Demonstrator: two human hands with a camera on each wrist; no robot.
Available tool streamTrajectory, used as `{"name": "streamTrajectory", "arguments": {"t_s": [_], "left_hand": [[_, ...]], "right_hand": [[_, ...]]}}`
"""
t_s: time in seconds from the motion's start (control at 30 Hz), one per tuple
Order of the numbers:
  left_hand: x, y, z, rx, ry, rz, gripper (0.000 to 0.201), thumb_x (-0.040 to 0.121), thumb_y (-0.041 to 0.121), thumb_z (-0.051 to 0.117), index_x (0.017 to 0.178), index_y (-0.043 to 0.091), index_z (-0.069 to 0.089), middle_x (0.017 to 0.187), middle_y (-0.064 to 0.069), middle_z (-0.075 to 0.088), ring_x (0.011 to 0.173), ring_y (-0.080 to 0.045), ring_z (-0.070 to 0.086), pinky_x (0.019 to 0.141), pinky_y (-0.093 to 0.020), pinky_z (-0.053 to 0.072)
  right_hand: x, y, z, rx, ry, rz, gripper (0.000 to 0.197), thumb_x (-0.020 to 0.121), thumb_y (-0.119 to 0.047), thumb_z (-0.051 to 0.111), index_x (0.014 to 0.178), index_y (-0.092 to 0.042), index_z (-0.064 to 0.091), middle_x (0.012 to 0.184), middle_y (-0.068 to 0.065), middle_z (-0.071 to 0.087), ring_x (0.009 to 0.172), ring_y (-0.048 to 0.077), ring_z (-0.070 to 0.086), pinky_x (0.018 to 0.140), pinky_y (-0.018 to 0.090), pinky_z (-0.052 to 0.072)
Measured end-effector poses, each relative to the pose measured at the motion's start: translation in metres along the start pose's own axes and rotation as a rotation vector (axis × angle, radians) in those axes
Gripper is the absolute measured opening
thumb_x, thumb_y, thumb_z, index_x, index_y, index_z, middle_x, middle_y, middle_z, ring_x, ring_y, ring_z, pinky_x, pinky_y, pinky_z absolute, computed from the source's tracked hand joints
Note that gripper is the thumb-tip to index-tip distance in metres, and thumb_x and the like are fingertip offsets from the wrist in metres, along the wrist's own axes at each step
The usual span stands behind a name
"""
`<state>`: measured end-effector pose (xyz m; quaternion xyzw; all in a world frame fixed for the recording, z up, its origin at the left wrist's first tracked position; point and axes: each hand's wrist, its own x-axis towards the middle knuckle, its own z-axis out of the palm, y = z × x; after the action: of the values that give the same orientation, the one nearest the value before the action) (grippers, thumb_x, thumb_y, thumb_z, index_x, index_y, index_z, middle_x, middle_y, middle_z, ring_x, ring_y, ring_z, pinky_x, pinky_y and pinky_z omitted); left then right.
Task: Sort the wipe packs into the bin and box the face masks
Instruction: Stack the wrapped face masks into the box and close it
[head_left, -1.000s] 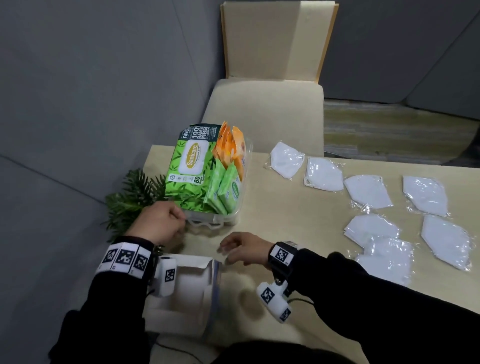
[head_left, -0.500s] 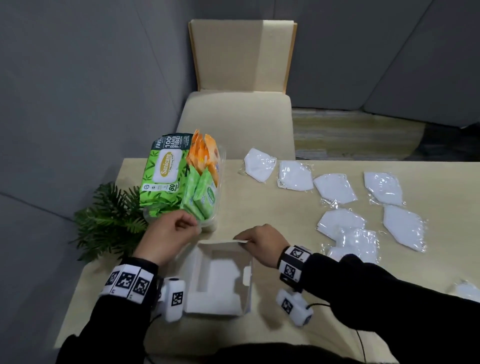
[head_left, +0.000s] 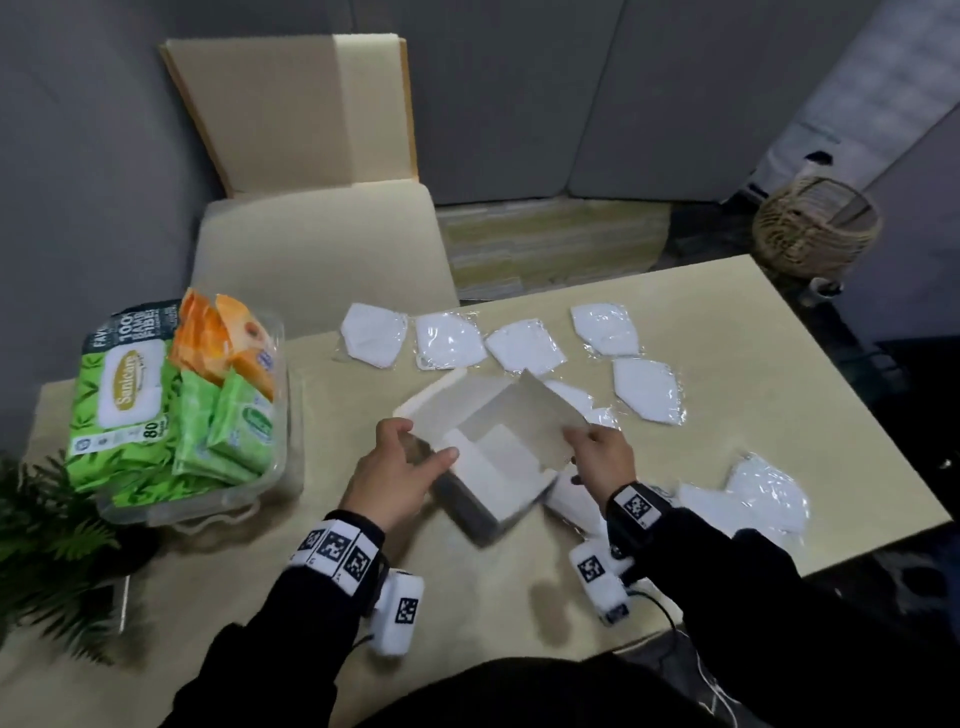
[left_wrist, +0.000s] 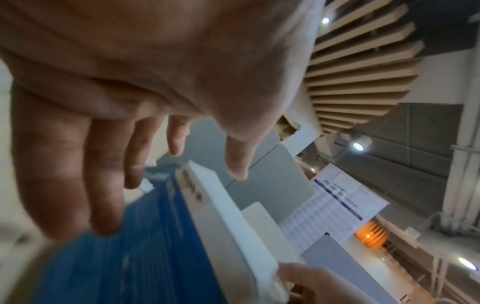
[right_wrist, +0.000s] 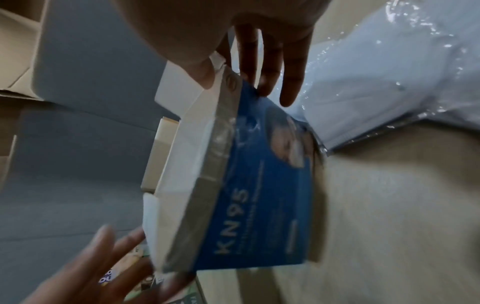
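Note:
An open mask box (head_left: 498, 457), white inside and blue outside with KN95 print (right_wrist: 259, 195), is tilted at the table's middle between my hands. My left hand (head_left: 410, 457) holds its left end, thumb over the white rim (left_wrist: 221, 216), fingers (left_wrist: 103, 185) along the blue side. My right hand (head_left: 597, 452) pinches the right flap, thumb inside and fingers outside (right_wrist: 270, 67). Several wrapped white face masks (head_left: 449, 340) lie behind and right of the box (head_left: 763, 488), one right by my right hand (right_wrist: 389, 72). Green and orange wipe packs (head_left: 130, 395) stand in the clear bin (head_left: 280, 467) at left.
A green plant (head_left: 47, 519) sits left of the bin at the table's corner. A beige chair (head_left: 311, 249) stands behind the table. A wicker basket (head_left: 815, 228) is on the floor past the far right corner. The table's right edge (head_left: 857, 415) is near the masks.
The box has moved from the table's front edge up to the middle beside the masks and turned. My left hand left the bin and took the box's left end; my right hand stayed on the flap.

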<state>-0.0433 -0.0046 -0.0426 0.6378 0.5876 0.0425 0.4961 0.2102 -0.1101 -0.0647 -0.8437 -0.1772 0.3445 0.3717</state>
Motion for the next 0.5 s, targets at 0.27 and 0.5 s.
{"name": "streamTrajectory", "arguments": {"t_s": [0.27,0.5], "left_hand": [[0.026,0.034,0.019,0.127,0.151,0.016,0.062,0.092,0.024,0.062,0.147,0.032,0.035,0.107,0.004,0.064,0.104,-0.030,0.065,0.096,-0.043,0.053],[0.017,0.036,0.027,0.438,0.145,-0.038,0.108,0.072,0.066,0.076,0.154,0.026,0.017,0.124,-0.007,0.069,0.111,-0.035,0.067,0.088,-0.039,0.054]], "right_hand": [[-0.007,0.013,-0.007,0.343,-0.330,0.141,0.034,0.097,-0.022,0.067,0.069,-0.012,0.050,0.057,0.002,0.057,0.074,0.043,0.071,0.067,0.057,0.060],[0.004,0.004,-0.016,0.250,-0.517,0.091,0.030,0.094,-0.019,0.070,0.070,-0.014,0.052,0.058,-0.002,0.057,0.079,0.044,0.073,0.076,0.077,0.053]]}}
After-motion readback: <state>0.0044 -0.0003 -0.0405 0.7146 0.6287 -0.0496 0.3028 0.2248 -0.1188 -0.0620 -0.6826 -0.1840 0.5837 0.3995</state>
